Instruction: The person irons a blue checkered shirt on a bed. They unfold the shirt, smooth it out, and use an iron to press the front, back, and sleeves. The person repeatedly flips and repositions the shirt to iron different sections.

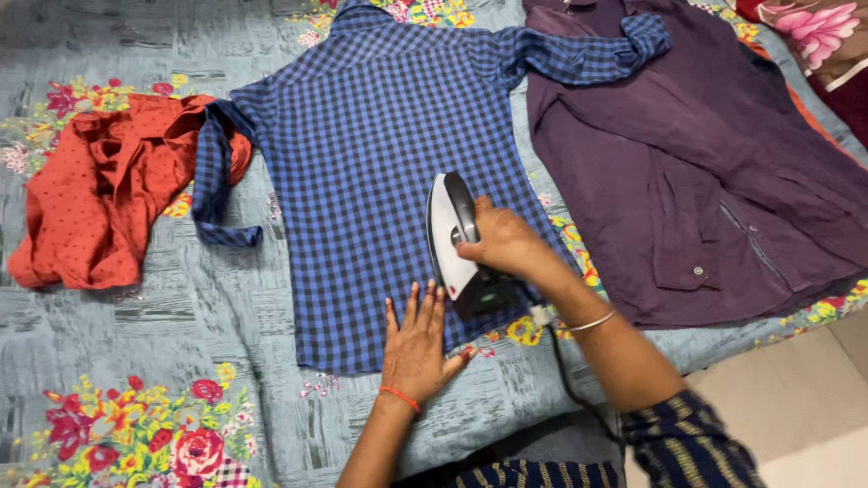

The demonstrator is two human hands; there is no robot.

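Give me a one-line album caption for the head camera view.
Right hand holds an iron on a blue checked shirt; left hand flat on it.

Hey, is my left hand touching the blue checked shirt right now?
Touching. The head view shows the left hand lying flat, fingers spread, on the lower part of the blue checked shirt, with no gap beneath the palm.

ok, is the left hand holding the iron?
No, the left hand lies flat on the blue checked shirt, while the right hand grips the iron.
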